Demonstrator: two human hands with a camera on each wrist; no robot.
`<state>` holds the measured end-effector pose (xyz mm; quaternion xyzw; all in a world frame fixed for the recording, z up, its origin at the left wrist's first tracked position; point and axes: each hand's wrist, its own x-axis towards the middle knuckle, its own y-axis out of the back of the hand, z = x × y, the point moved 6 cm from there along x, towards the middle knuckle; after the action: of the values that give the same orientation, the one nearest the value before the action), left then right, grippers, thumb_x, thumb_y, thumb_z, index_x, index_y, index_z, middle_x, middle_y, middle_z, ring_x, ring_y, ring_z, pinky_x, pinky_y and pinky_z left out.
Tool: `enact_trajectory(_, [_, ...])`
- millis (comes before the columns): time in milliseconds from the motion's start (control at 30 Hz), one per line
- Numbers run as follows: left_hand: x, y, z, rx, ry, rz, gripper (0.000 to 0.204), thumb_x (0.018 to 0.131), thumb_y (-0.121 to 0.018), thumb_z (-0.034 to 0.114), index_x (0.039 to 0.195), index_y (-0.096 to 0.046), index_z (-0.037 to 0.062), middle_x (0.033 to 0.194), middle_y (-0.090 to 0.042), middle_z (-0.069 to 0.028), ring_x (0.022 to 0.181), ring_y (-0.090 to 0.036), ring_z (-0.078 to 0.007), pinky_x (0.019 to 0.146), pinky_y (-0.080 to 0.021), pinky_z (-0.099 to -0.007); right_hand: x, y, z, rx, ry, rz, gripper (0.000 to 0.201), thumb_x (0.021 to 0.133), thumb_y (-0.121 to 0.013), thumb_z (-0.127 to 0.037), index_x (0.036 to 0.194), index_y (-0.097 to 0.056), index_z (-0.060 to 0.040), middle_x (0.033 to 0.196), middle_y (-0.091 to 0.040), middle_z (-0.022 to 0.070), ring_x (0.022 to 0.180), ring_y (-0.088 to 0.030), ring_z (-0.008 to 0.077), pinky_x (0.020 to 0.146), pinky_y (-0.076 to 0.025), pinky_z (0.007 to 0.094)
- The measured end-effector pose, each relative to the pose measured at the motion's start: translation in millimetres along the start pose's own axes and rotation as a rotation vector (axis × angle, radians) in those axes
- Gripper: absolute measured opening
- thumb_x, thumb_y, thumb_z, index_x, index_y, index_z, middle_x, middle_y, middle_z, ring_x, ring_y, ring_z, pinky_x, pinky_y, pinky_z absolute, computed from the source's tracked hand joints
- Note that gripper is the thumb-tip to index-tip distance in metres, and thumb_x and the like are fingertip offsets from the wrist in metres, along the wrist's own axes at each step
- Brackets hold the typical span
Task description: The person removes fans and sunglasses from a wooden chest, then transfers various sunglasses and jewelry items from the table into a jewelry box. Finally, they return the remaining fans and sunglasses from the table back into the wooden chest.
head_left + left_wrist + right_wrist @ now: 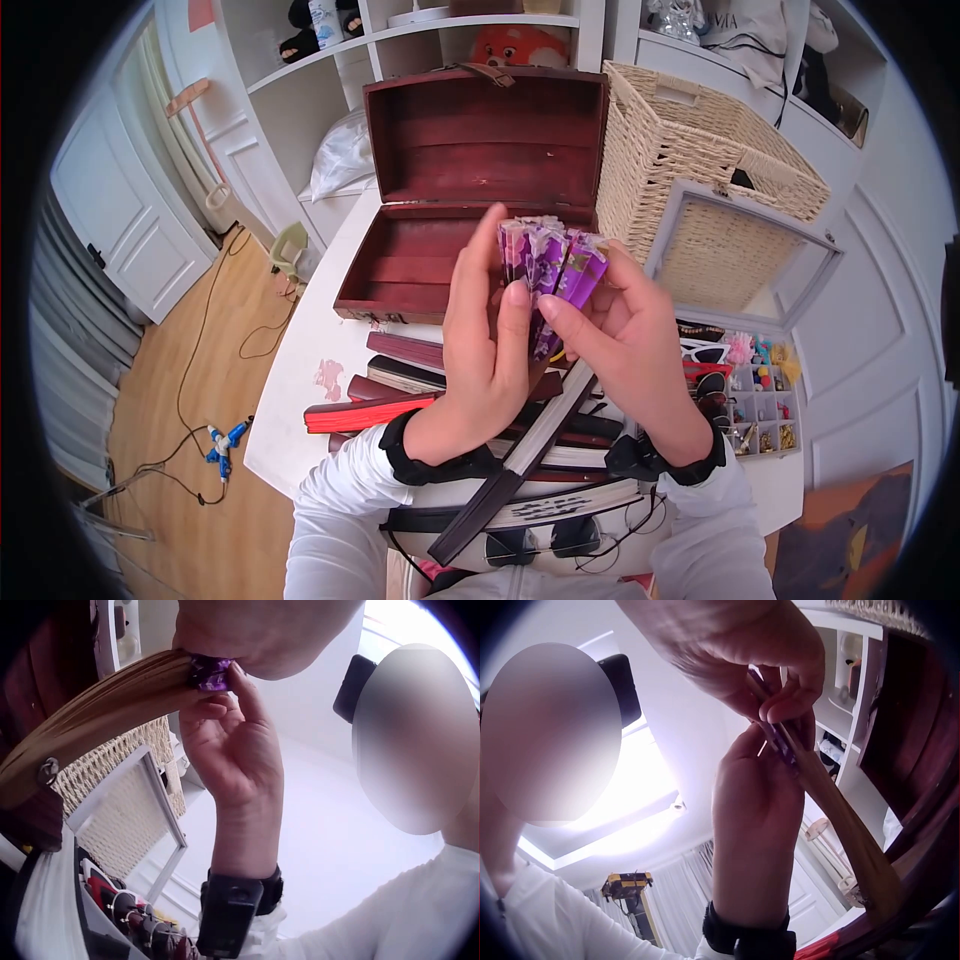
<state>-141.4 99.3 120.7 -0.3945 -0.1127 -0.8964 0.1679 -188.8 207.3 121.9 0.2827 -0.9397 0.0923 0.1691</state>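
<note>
A nearly folded purple floral folding fan [585, 272] stands between the two hands in the head view, its pleats bunched together. My left hand [475, 350] holds its left side, the fingers fairly straight and the thumb over the near face. From the other side, my right hand [640, 345] pinches the pleats with thumb and curled fingers. The wooden ribs [97, 705] run down to a metal pivot [49, 771] in the left wrist view. Below the hands lie several other folded fans, among them a red one [370, 413] and a long dark one [490, 512].
Behind the hands stands an open red wooden chest [480, 150] on the white table [285, 420]. A wicker basket [640, 150] rises at the back right, with a clear framed lid [725, 265] before it. A compartment box [765, 410] of trinkets and sunglasses [512, 547] are nearby.
</note>
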Motion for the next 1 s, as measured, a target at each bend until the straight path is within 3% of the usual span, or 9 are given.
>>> enact_trajectory(67, [0, 2, -3, -0.023, -0.048, 0.055, 0.053, 0.09, -0.042, 0.0, 0.14, -0.024, -0.0041, 0.117, -0.047, -0.0188, 0.103, -0.05, -0.0246, 0.089, -0.041, -0.0318, 0, -2, 1, 0.049, 0.024, -0.019, 0.022, 0.085, -0.061, -0.003, 0.103, -0.051, 0.0011, 0.09, -0.049, 0.0006, 0.072, -0.055, 0.004, 0.057, -0.045, 0.0187])
enact_trajectory(167, [0, 2, -2, 0.166, -0.174, -0.004, 0.053, 0.089, -0.044, 0.0, 0.139, -0.025, -0.0041, 0.119, -0.047, -0.0179, 0.102, -0.052, -0.0239, 0.087, -0.042, -0.0312, 0, -4, 1, 0.051, 0.018, 0.006, 0.023, 0.086, -0.06, -0.005, 0.106, -0.05, 0.0007, 0.089, -0.051, 0.0006, 0.071, -0.055, 0.0041, 0.056, -0.045, 0.0187])
enact_trajectory(400, [3, 2, -4, 0.134, -0.176, 0.046, 0.051, 0.086, -0.046, -0.004, 0.135, -0.033, -0.0056, 0.129, -0.045, -0.022, 0.109, -0.053, -0.027, 0.089, -0.042, -0.0326, 1, -2, 4, 0.036, 0.022, -0.057, 0.022, 0.089, -0.056, -0.006, 0.108, -0.049, 0.0009, 0.088, -0.054, 0.0013, 0.069, -0.054, 0.0042, 0.056, -0.045, 0.019])
enact_trajectory(533, [2, 3, -3, 0.301, -0.25, 0.019, 0.052, 0.087, -0.042, -0.006, 0.137, -0.03, -0.005, 0.127, -0.046, -0.0213, 0.107, -0.054, -0.0248, 0.089, -0.042, -0.0316, 1, -2, 4, 0.052, 0.011, -0.068, 0.023, 0.089, -0.055, -0.007, 0.111, -0.049, 0.0005, 0.087, -0.056, 0.002, 0.068, -0.053, 0.0041, 0.056, -0.045, 0.0189])
enact_trajectory(600, [2, 2, -4, 0.067, -0.141, -0.018, 0.055, 0.092, -0.033, -0.004, 0.143, -0.014, -0.0003, 0.123, -0.045, -0.0163, 0.107, -0.05, -0.0185, 0.091, -0.039, -0.0278, 3, 0, 2, 0.032, 0.028, -0.058, 0.024, 0.089, -0.055, -0.007, 0.112, -0.049, 0.0001, 0.087, -0.058, 0.002, 0.067, -0.053, 0.0039, 0.056, -0.045, 0.0189])
enact_trajectory(700, [5, 8, -2, 0.094, -0.183, 0.058, 0.055, 0.093, -0.033, -0.003, 0.143, -0.011, 0.001, 0.116, -0.049, -0.0159, 0.101, -0.052, -0.0171, 0.087, -0.041, -0.0265, 7, 8, 1, 0.007, 0.037, -0.025, 0.024, 0.089, -0.056, -0.008, 0.112, -0.051, -0.0008, 0.085, -0.059, 0.0012, 0.065, -0.052, 0.0033, 0.056, -0.044, 0.0187])
enact_trajectory(1000, [10, 21, -3, -0.047, -0.191, 0.159, 0.037, 0.094, -0.041, 0.003, 0.129, -0.032, -0.0014, 0.117, -0.05, -0.0159, 0.107, -0.05, -0.0175, 0.093, -0.038, -0.0287, 16, 31, 12, 0.188, -0.114, 0.016, 0.02, 0.089, -0.058, -0.013, 0.106, -0.055, -0.0029, 0.081, -0.058, -0.0006, 0.059, -0.049, 0.0036, 0.055, -0.041, 0.0171])
